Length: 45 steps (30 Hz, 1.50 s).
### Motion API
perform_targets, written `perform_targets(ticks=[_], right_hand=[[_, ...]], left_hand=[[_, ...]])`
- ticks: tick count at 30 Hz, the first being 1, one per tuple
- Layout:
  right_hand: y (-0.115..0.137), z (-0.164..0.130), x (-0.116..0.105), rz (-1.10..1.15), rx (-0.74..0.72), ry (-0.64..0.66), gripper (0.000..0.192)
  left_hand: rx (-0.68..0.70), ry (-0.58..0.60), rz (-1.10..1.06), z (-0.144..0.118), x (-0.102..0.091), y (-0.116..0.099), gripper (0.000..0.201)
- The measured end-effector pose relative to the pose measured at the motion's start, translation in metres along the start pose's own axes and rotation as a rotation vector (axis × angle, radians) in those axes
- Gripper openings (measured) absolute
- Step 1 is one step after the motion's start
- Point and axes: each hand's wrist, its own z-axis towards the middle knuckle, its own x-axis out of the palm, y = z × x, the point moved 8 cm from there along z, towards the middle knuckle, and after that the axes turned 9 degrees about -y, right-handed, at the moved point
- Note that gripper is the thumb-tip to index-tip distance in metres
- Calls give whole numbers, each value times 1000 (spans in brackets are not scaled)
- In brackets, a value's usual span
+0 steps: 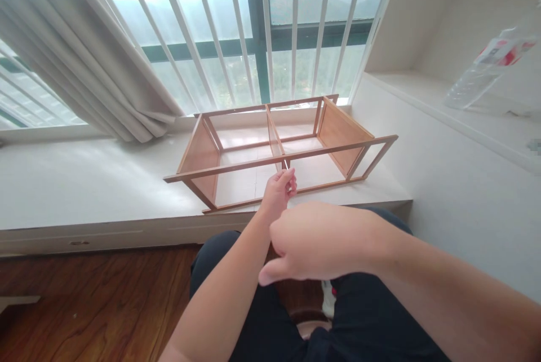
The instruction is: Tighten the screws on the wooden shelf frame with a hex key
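A brown wooden shelf frame (236,167) lies on its side on the white window ledge, with panels at both ends and one across its middle. My left hand (279,186) reaches to the near rail by the middle panel. Its fingers are pinched around a thin, pale rod (286,163), whose tip meets the rail; the exact kind of rod is too small to make out. Closer to me, my right hand (319,241) hangs over my lap beside the left forearm, back upward. Its thumb sticks out, while the other fingers are bent out of sight.
A barred window (262,40) rises behind the ledge (105,181), with a grey curtain (84,52) at left. On the right, a white shelf unit (406,88) holds a tilted plastic bottle (486,71). Below are my dark-trousered knees and a wooden floor (105,300).
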Motion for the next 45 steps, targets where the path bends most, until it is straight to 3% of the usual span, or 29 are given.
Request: perform_targets(ticks=[3,8,12,19,26,30,35,37,41,45], right_hand=[[-34,0,11,-69,146,211,61],[-105,7,0,-65,270,-56,50],[-136,19,-9,-63,278,-199,51],[-141,36,-18,-75,199,-320,38],[-147,43,0,310,130,-379,51],[-147,44,4,424,102,-424,52],[-154,45,7,446,89,-462,48],[-156,45,7,432,99,-477,50],[-156,44,2,428,98,-539,56],[-152,45,4,457,99,-551,55]], left_hand=[[4,-8,3,0,-3,3,48],[26,-31,17,-3,-5,5,47],[32,-31,30,-4,-5,6,51],[64,-67,46,-1,-11,7,50],[115,-56,102,-6,-15,8,57],[139,-57,89,-9,-14,7,65],[269,-195,82,-38,-13,25,64],[215,-223,129,-56,-7,47,65],[25,-131,185,-77,16,86,77],[-145,-95,87,-76,39,96,70]])
